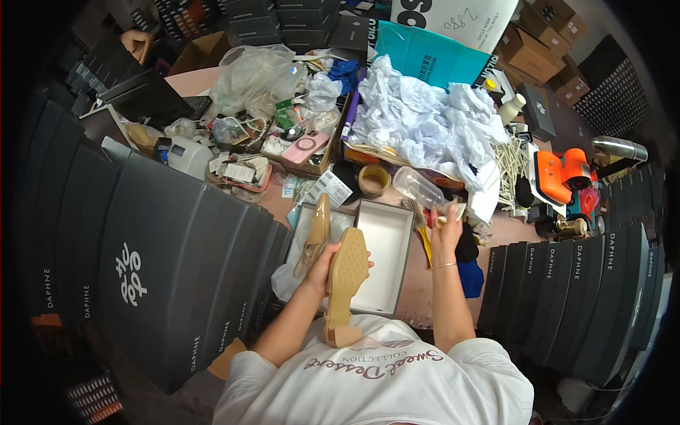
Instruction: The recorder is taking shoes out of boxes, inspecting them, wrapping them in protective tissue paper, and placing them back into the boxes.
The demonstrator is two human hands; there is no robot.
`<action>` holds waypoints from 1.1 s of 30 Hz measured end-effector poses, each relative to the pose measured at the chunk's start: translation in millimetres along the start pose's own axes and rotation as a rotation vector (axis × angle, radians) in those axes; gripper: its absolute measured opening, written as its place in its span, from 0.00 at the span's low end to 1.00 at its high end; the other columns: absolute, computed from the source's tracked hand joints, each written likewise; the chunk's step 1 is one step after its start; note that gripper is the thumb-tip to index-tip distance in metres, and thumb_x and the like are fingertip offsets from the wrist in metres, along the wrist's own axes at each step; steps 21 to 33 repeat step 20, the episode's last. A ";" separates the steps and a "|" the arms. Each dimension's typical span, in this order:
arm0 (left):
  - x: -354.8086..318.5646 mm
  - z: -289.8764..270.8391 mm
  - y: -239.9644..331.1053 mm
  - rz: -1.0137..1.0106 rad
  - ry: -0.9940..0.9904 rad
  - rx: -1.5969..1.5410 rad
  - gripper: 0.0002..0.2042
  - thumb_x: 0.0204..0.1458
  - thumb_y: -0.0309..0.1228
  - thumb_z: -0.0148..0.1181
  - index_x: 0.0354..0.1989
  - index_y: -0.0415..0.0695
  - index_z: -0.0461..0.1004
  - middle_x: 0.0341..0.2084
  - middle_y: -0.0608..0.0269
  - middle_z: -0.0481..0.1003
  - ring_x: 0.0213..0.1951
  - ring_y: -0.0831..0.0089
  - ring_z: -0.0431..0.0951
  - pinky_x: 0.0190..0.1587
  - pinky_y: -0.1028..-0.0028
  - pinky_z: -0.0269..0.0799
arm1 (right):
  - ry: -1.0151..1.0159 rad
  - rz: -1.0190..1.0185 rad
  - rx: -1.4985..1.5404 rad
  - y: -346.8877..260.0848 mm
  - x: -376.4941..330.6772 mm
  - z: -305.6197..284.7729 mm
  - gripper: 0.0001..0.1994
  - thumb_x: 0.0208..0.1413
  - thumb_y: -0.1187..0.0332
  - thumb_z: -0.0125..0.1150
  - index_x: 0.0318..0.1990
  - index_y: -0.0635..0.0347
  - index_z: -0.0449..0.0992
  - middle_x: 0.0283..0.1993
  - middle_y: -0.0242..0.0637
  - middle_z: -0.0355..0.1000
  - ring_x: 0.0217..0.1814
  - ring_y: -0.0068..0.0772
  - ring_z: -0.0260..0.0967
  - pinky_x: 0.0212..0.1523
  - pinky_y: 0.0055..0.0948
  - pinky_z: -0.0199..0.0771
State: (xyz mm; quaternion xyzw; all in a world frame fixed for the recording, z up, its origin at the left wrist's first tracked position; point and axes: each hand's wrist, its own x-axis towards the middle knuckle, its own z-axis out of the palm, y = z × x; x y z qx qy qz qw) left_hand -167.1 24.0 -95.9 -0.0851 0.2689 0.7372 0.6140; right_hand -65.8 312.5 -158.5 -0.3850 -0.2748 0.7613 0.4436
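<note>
My left hand [324,270] is closed around a tan heeled sandal [348,273], its sole turned up and its block heel toward me. The matching sandal [320,216] leans at the left side of an open shoe box, against white tissue paper [289,282]. The white inside of the box [388,248] shows beside the held sandal. Over to the right, my right hand [446,237] is closed with the fingertips pinched on something small and pale that I cannot make out. Just beyond it lies a clear plastic cup [418,187]. A yellow-handled brush [423,237] is beside that hand.
Stacks of dark shoe boxes stand at the left [163,262] and right [567,283]. At the back, crumpled white tissue [425,117] fills a carton. A tape roll [373,180], a pink phone [304,146], pale sticks [510,170] and an orange device [559,177] crowd the table.
</note>
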 end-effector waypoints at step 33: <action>-11.2 1.0 12.9 0.015 -0.016 0.066 0.29 0.57 0.52 0.41 0.59 0.43 0.60 0.46 0.43 0.69 0.43 0.53 0.76 0.39 0.62 0.78 | -0.671 -0.506 -1.450 10.4 -8.2 121.9 0.22 0.55 0.61 0.58 0.57 0.52 0.68 0.53 0.48 0.61 0.53 0.47 0.63 0.50 0.40 0.68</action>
